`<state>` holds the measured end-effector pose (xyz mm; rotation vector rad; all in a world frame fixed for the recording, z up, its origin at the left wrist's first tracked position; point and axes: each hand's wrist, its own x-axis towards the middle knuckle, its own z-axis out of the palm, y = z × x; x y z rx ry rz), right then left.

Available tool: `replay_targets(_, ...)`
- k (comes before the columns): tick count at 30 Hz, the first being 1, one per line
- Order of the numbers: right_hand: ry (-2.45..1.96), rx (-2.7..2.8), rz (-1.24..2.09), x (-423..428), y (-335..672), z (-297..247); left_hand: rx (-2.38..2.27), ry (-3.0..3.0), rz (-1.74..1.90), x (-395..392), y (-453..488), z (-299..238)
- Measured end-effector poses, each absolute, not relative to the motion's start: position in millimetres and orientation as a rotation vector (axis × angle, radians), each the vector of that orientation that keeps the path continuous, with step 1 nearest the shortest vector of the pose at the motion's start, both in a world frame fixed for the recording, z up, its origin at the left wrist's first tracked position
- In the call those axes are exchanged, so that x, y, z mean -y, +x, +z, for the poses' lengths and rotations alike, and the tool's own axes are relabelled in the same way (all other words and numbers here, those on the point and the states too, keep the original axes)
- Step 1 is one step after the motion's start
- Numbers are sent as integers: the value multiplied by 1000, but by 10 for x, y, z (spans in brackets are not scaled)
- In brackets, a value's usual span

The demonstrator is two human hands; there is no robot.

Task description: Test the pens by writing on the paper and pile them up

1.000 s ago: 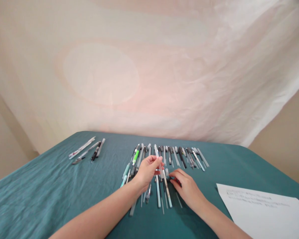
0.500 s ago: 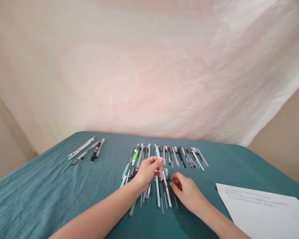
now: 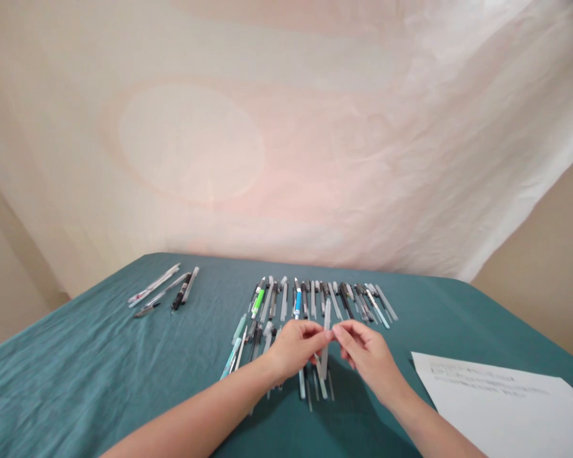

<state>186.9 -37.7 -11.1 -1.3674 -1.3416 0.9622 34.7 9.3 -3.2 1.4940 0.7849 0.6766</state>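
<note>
A frosted, whitish pen [image 3: 325,366] stands nearly upright in the pinch of my left hand [image 3: 296,346], above the near row of pens. My right hand [image 3: 365,353] meets it from the right, its thumb and forefinger closed together against the left fingertips. Whatever the right fingers hold, if anything, is hidden or too small to name. Beneath both hands lie pens and thin rods, partly covered by the fingers; a pale blue pen [image 3: 302,385] sticks out below. A teal pen [image 3: 230,359] lies left of my left wrist.
Behind my hands runs a row of pens, among them a green-and-white pen [image 3: 257,304] and a blue-and-white pen [image 3: 298,305]. Several pens, including a black pen [image 3: 180,292], lie at the far left. A printed paper sheet [image 3: 496,407] rests at the right on the green cloth [image 3: 100,356].
My left hand has moved right and slightly nearer with the frosted pen. My right hand has risen from the near row and come up to the left fingertips.
</note>
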Motion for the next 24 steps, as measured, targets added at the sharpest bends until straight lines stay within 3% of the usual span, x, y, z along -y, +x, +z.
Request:
replay_targets(10,-1465,1290,1053,276,1978,-155,-809,1589,594,-147,317,-6)
replay_targets(24,-1948,1753,435,189,2042,-399,-1698,2089,835,-1356,-872,60)
